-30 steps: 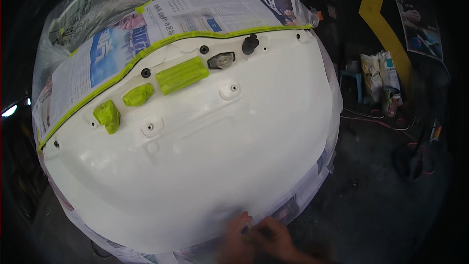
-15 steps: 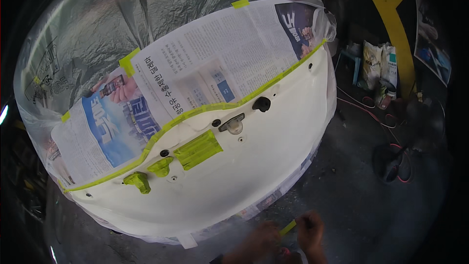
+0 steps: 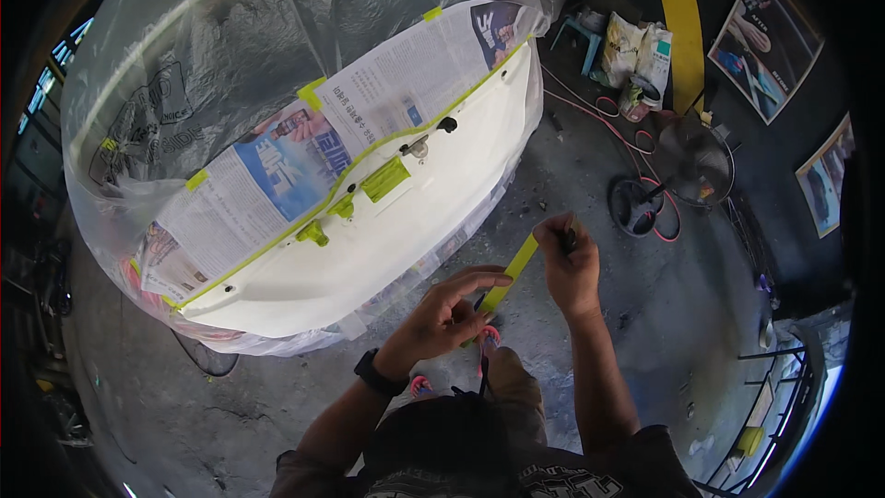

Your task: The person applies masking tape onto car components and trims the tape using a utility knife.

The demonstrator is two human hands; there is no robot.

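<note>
A strip of yellow-green masking tape (image 3: 516,266) is stretched slantwise between my two hands, in front of my body. My left hand (image 3: 433,318), with a dark watch on its wrist, grips the lower end between thumb and fingers; whether a roll sits there is hidden. The upper end is pinched by my right hand (image 3: 569,267), its fingers curled. Ahead to the left stands a white car panel (image 3: 442,214), apart from both hands. Newspaper (image 3: 387,74) covers its upper part, edged with the same tape. Pieces of tape (image 3: 385,179) also cover fittings on the panel.
Clear plastic sheeting (image 3: 249,46) drapes over the vehicle above the newspaper. To the right, a fan (image 3: 698,166) stands on the grey floor (image 3: 599,341) near a red hose (image 3: 636,140). Bags (image 3: 622,51) and a blue stool (image 3: 579,41) stand at the far right.
The view has shifted, so the panel sits farther up and left and my arms show more fully. Both hands appear higher, and more of the tape strip shows between them.
</note>
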